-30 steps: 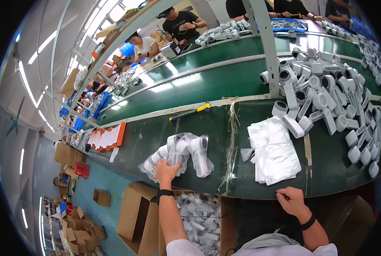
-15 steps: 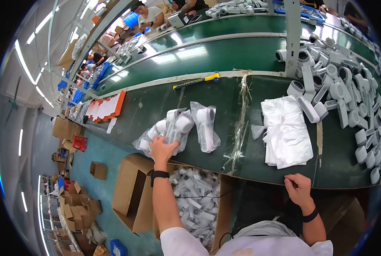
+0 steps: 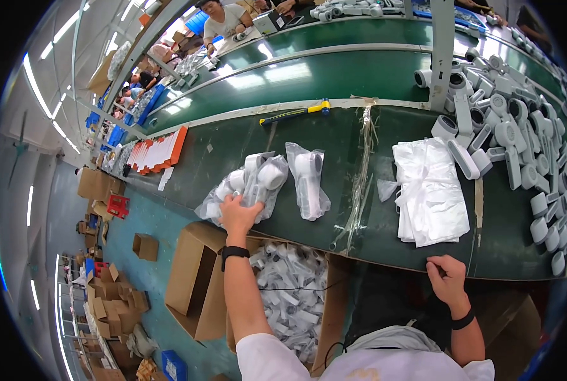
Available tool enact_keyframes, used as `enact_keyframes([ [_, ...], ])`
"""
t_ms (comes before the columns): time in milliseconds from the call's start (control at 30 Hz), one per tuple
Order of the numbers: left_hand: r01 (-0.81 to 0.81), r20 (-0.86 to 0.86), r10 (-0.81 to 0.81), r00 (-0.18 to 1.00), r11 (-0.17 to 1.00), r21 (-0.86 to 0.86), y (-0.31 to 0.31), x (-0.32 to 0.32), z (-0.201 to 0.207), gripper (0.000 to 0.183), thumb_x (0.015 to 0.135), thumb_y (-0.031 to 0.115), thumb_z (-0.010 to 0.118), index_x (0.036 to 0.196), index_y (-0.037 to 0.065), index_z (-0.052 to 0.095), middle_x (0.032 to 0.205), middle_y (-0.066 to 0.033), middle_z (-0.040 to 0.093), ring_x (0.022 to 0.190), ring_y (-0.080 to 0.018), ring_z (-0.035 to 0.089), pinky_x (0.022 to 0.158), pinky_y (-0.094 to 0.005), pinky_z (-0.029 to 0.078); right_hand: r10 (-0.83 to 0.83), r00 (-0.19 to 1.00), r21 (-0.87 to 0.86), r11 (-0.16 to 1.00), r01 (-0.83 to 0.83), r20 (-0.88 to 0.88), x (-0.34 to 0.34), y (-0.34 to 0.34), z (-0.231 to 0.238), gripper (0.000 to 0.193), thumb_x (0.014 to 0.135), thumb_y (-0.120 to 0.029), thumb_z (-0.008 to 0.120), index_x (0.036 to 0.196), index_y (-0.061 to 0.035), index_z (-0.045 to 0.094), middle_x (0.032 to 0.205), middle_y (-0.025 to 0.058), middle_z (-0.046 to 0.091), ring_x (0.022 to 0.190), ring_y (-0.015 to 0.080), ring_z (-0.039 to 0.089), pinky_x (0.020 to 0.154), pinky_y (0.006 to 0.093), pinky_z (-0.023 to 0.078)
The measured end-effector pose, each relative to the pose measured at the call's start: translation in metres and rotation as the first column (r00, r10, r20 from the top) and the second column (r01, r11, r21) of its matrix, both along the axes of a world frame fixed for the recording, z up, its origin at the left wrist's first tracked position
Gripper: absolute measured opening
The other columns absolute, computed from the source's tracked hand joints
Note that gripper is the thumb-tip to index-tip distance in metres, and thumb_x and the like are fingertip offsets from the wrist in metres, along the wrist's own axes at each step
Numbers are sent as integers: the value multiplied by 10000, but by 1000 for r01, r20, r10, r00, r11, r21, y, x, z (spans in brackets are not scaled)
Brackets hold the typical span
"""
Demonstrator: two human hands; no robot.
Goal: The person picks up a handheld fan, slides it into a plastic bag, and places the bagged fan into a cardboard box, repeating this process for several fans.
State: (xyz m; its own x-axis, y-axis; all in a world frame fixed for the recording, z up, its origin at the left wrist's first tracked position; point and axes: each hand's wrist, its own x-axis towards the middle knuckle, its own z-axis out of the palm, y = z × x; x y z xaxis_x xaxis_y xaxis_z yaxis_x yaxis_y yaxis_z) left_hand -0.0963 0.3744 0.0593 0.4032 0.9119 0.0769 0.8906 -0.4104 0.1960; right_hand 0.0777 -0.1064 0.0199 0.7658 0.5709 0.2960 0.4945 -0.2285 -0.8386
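My left hand (image 3: 238, 214) rests with its fingers spread on the near side of a cluster of bagged white handheld devices (image 3: 267, 178), each with a round head and a handle. The clear plastic bags overlap, so I cannot tell exactly how many there are. Just right of the cluster lies a single bagged white device (image 3: 307, 183), apart from my fingers. My right hand (image 3: 447, 276) is curled closed at the bench's near edge, and nothing shows in it. Beyond that hand lies a stack of white plastic bags (image 3: 431, 197).
Unbagged white devices (image 3: 509, 130) are heaped on the right of the dark green bench (image 3: 372, 244). A yellow-and-black hammer (image 3: 296, 114) lies at the far edge, orange-edged cards (image 3: 160, 152) at the left. Below stands a carton (image 3: 334, 298) of bagged pieces. People work beyond.
The view has shifted slightly. My left hand stays on the bagged cluster, and my right hand stays curled at the bench edge. Across the line, a person's arms have moved.
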Motion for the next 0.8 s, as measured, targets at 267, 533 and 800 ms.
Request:
enact_keyframes([
  [267,-45,130,34,991,996,78,3,-63,-22,721,610,528,744,1111,13,681,1361,-156,490,1234,-358,446,990,-585,351,5,1000,-26,1000,-5,-19,0,2,0,87,792,28,698,875,2,688,639,73,577,492,136,507,470,263,377],
  [533,-356,187,320,929,911,208,-50,-205,-99,735,628,494,795,1065,-80,656,1312,-275,494,1212,-426,461,1018,-494,385,-10,1000,-54,999,10,4,-5,5,-5,62,811,38,669,869,16,663,633,48,532,508,104,455,477,255,338],
  [800,-788,185,830,527,558,-261,-135,-252,-216,796,633,450,782,1167,-114,607,1242,-279,574,1173,-427,536,1042,-459,397,-31,995,-56,998,36,93,-5,7,-6,79,775,53,662,842,11,654,617,46,522,487,110,447,460,259,322],
])
